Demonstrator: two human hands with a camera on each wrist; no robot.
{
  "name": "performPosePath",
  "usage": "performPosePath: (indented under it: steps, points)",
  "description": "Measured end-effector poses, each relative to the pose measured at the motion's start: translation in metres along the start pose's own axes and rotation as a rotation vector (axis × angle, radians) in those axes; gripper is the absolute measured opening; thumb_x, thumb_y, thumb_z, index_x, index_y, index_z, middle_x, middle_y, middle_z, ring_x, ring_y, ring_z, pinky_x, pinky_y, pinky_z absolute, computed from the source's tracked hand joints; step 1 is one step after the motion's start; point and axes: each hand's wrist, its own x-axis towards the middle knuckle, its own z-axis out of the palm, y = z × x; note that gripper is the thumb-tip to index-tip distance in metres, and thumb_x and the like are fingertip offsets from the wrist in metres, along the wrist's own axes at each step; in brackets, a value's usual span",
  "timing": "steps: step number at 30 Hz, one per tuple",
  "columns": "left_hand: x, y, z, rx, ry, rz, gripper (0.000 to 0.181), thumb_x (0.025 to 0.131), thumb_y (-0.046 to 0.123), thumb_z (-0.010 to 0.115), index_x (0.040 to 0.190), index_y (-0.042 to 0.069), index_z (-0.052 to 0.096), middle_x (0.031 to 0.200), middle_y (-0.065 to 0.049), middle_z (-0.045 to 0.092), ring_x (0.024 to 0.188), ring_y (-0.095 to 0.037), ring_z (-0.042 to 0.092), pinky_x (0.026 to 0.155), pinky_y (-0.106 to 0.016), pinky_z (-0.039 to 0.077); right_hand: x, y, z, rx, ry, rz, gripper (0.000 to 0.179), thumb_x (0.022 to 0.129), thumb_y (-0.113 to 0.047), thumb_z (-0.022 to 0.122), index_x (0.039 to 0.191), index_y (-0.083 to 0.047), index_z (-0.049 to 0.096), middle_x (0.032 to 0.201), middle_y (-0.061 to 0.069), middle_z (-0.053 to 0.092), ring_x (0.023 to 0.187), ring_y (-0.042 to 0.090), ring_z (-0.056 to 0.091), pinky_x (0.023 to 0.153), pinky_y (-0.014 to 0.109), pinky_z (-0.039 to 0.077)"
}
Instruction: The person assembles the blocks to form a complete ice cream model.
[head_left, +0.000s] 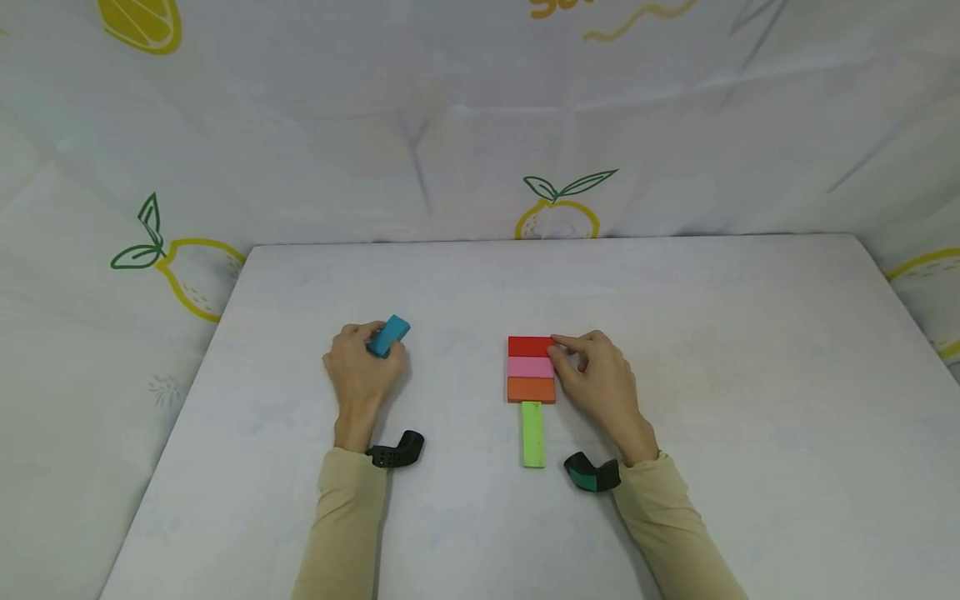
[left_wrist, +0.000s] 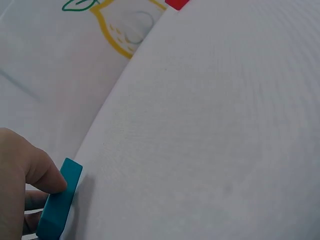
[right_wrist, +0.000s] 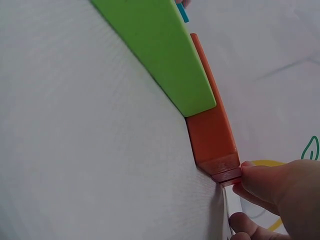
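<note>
My left hand (head_left: pixel 362 362) pinches a blue block (head_left: pixel 390 335) between thumb and fingers, tilted, over the left part of the table. In the left wrist view, the thumb lies along one face of this blue block (left_wrist: pixel 60 202). Thumb and index finger of my right hand (head_left: pixel 603 383) hold the right end of a red block (head_left: pixel 528 346). Directly below the red one lie a pink block (head_left: pixel 528 367) and an orange block (head_left: pixel 531 390), long sides touching. A light green block (head_left: pixel 532 435) stands endwise against the orange block's lower edge, forming a stem shape.
The white tabletop (head_left: pixel 750 375) runs back to a hanging white cloth (head_left: pixel 315 150) printed with lemons. Another stretch of cloth borders the table on the left. Each wrist wears a dark camera, such as the left wrist camera (head_left: pixel 399 450).
</note>
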Motion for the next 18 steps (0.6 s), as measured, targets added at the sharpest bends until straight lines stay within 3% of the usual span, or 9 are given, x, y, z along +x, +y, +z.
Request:
performPosePath:
  steps: [11, 18]
  points:
    - [-0.0031, 0.0024, 0.0072, -0.046, -0.108, 0.157, 0.035, 0.087, 0.015, 0.068, 0.117, -0.001, 0.075, 0.112, -0.022, 0.069, 0.104, -0.042, 0.060, 0.092, -0.057, 0.035, 0.0002, 0.0001, 0.0004, -0.001, -0.002, 0.012, 0.033, 0.096, -0.023, 0.068, 0.125, -0.010, 0.074, 0.088, 0.014, 0.058, 0.066, 0.019, 0.047, 0.050, 0.026, 0.031]
    - [-0.0047, 0.0050, 0.0102, -0.065, -0.154, 0.201, 0.037, 0.090, 0.016, 0.068, 0.123, 0.001, 0.073, 0.116, -0.020, 0.069, 0.106, -0.041, 0.059, 0.097, -0.059, 0.033, -0.0001, -0.0003, 0.0002, 0.002, 0.001, 0.008, 0.032, 0.096, -0.022, 0.068, 0.125, -0.010, 0.074, 0.089, 0.015, 0.058, 0.065, 0.019, 0.047, 0.050, 0.026, 0.031]
